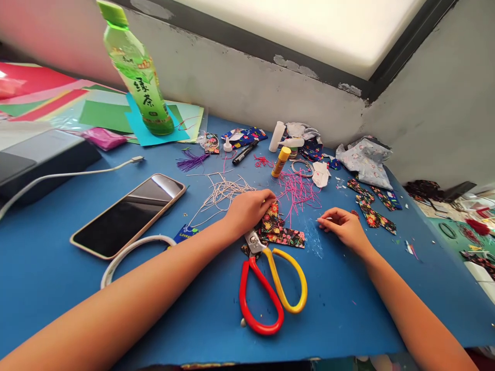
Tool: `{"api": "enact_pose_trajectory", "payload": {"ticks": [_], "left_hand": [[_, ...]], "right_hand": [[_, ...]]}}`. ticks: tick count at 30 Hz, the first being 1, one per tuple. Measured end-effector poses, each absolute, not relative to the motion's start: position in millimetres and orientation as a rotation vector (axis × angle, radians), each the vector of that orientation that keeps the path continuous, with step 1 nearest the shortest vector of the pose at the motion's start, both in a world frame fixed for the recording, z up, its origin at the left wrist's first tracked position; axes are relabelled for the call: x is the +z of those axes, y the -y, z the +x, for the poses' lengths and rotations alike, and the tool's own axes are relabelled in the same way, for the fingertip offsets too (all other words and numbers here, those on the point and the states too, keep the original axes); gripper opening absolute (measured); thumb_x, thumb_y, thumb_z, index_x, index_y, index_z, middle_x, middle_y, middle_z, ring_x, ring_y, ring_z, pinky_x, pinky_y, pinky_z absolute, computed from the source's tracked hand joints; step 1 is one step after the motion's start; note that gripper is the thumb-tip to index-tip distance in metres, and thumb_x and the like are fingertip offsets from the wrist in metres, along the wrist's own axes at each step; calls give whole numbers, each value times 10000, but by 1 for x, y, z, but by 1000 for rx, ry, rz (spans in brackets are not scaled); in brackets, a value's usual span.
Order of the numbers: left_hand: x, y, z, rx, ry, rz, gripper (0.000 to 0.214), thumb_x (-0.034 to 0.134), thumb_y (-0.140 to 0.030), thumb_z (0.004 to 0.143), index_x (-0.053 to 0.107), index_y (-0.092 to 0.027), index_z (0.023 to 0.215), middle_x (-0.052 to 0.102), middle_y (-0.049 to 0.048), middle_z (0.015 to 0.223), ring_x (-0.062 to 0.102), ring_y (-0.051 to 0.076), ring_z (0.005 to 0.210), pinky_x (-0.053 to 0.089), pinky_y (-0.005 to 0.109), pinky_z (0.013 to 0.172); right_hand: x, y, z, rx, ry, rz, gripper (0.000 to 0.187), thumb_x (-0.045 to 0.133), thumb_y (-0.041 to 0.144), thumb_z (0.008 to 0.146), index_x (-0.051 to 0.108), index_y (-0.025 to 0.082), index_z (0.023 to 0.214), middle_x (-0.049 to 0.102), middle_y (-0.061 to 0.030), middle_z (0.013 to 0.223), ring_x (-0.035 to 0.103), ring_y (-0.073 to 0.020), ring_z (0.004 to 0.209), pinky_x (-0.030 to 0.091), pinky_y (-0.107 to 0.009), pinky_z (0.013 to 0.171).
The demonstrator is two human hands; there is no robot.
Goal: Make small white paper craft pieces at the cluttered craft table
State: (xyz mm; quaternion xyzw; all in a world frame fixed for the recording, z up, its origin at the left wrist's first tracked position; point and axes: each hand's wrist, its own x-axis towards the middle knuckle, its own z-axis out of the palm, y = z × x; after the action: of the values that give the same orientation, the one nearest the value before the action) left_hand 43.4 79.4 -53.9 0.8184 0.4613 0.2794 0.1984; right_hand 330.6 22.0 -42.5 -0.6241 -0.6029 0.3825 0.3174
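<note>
My left hand lies curled on a dark floral fabric piece in the middle of the blue table, its fingers pressed onto the fabric's upper edge. My right hand rests a little to the right, fingertips pinched on something small and pale I cannot make out. Scissors with one red and one yellow handle lie just below the fabric, blades under my left hand's side.
A smartphone and white cable lie at left. A green tea bottle stands on coloured paper behind. Pink and white threads, a glue stick, a marker, fabric scraps and crumpled cloth sit beyond.
</note>
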Motion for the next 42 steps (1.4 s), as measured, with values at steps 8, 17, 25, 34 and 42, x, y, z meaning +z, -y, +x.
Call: {"api": "enact_pose_trajectory", "payload": {"ticks": [8, 17, 25, 34, 42], "left_hand": [[-56, -80, 43, 805, -1272, 2283, 177, 532, -299, 928, 680, -225, 993, 755, 17, 911, 692, 197, 792, 464, 263, 666], [-58, -81, 43, 826, -1260, 2283, 159, 538, -277, 915, 676, -227, 977, 750, 13, 877, 684, 196, 767, 469, 278, 672], [-56, -80, 43, 833, -1269, 2287, 158, 540, -274, 911, 679, -224, 965, 750, 16, 868, 685, 193, 769, 471, 270, 671], [-56, -79, 43, 823, -1273, 2287, 161, 539, -278, 915, 682, -228, 969, 755, 13, 893, 690, 195, 769, 463, 268, 659], [-56, -80, 43, 829, -1275, 2297, 164, 540, -280, 916, 683, -228, 976, 756, 15, 896, 689, 197, 765, 463, 270, 650]], "right_hand": [[-44, -21, 325, 956, 1488, -1642, 290, 758, 383, 753, 618, 139, 821, 698, -20, 834, 666, -145, 753, 562, -335, 728], [-33, -19, 320, 871, 1602, -1689, 470, 720, 594, 690, 687, 162, 871, 721, -49, 758, 673, -175, 686, 563, -335, 688], [-35, -17, 324, 706, 1764, -1738, 316, 685, 445, 795, 703, 157, 922, 739, -57, 886, 690, -186, 811, 553, -386, 793], [-28, -15, 322, 529, 1950, -1636, 210, 652, 385, 780, 758, 217, 849, 756, -49, 856, 699, -230, 805, 556, -365, 772], [-42, -22, 316, 349, 2039, -1515, 279, 554, 398, 928, 691, 164, 996, 728, -57, 943, 684, -171, 866, 546, -385, 825]]}}
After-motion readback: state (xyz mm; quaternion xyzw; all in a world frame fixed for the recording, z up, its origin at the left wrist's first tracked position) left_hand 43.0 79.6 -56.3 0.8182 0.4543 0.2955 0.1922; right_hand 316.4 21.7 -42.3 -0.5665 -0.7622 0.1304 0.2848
